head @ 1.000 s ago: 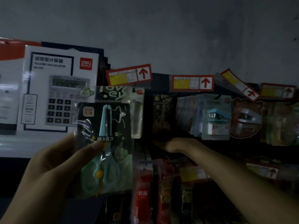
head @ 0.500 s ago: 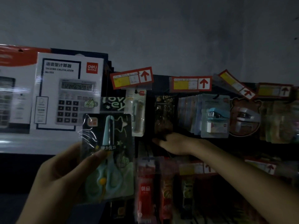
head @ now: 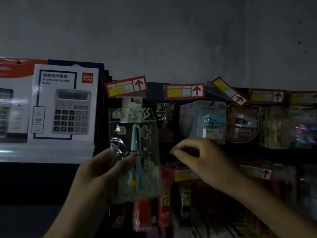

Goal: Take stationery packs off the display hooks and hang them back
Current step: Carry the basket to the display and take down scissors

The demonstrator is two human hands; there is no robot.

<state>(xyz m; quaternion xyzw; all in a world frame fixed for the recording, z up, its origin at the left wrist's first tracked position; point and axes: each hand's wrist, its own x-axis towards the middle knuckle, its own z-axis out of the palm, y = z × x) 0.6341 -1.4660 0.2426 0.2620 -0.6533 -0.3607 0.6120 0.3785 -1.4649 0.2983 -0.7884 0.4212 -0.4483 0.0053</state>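
We have one scissors pack (head: 137, 140) off its hook. Our left hand (head: 101, 172) pinches it, thumb on the front, and holds it upright before the left column of the display, over another pack hanging there. Hanging it back is not yet done. Our right hand (head: 199, 157) hovers just right of it, fingers curled and tips drawn together; in this dimness we cannot tell whether they pinch anything. We count one pack in hand, four clear red arrow tags (head: 126, 86) along the top row, one blue stapler pack (head: 212, 121) in front, one bear-shaped pack (head: 241, 124) and one whole calculator box (head: 65, 103).
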